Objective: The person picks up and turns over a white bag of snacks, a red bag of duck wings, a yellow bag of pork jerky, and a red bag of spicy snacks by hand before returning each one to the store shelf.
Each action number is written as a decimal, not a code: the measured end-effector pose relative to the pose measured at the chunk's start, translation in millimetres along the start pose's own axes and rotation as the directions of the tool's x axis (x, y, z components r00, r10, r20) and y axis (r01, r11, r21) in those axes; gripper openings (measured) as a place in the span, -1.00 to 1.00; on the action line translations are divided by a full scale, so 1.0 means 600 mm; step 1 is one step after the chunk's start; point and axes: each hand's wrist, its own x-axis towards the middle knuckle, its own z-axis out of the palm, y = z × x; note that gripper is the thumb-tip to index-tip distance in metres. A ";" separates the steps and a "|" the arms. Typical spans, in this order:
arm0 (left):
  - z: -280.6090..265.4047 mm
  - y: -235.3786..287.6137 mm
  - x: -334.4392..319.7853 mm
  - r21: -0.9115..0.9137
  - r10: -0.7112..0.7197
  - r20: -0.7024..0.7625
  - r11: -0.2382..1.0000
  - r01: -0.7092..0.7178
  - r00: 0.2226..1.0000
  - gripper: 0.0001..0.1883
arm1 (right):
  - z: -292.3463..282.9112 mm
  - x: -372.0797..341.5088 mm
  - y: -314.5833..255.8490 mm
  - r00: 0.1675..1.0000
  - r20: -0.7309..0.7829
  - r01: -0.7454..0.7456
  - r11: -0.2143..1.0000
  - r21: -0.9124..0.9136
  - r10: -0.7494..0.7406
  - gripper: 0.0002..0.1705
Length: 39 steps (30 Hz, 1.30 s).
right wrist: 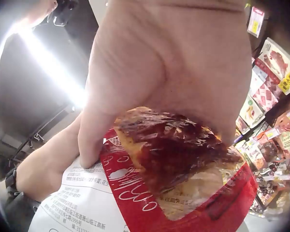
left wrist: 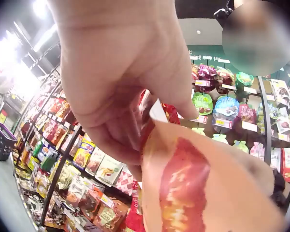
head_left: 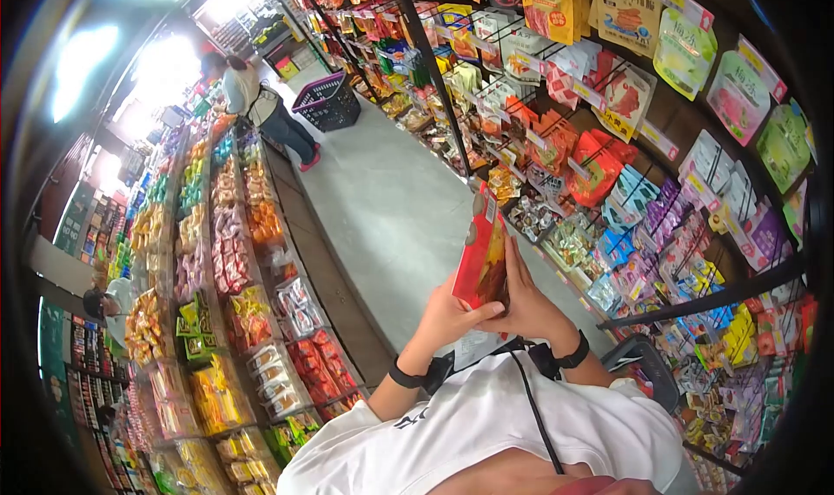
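Observation:
Both hands hold a red snack packet (head_left: 480, 265) upright in front of the chest. My left hand (head_left: 447, 315) grips its left side, while my right hand (head_left: 532, 302) is on the right with fingers along it. In the right wrist view, a clear window in the red packet (right wrist: 130, 203) shows brown, glossy food under the right hand (right wrist: 169, 58). A white packet (right wrist: 79, 203) printed with text lies against it, under the right thumb. The left wrist view has a peach-coloured packet (left wrist: 183, 169) with red markings below the left hand (left wrist: 121, 58).
Hanging snack bags fill the rack (head_left: 608, 173) on the right. Bins of wrapped snacks (head_left: 230, 260) line the left. A person (head_left: 261, 104) stands farther up the aisle beside a dark shopping basket (head_left: 328, 102). Another basket (head_left: 647, 369) is near my right elbow.

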 end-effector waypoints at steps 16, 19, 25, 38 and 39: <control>-0.066 0.000 0.147 0.042 -0.024 0.134 0.999 0.018 0.991 -0.02 | -0.029 0.118 0.058 0.996 -0.007 -0.087 0.996 0.030 0.087 0.75; -0.093 -0.024 0.155 0.013 -0.005 0.156 1.000 0.002 0.988 -0.04 | -0.010 0.131 0.056 0.993 -0.031 -0.109 0.994 0.011 0.110 0.73; -0.184 -0.033 0.155 0.097 -0.025 0.260 0.995 0.000 0.965 0.10 | 0.044 0.172 0.010 0.981 -0.058 -0.185 0.982 0.040 0.187 0.71; -0.345 -0.122 0.091 -0.105 0.085 0.244 0.993 -0.061 0.966 0.06 | 0.208 0.241 -0.072 0.952 -0.043 -0.307 0.948 -0.080 0.305 0.68; -0.351 -0.129 0.088 -0.102 0.083 0.258 0.993 -0.058 0.962 0.05 | 0.217 0.239 -0.075 0.947 -0.049 -0.321 0.944 -0.075 0.318 0.68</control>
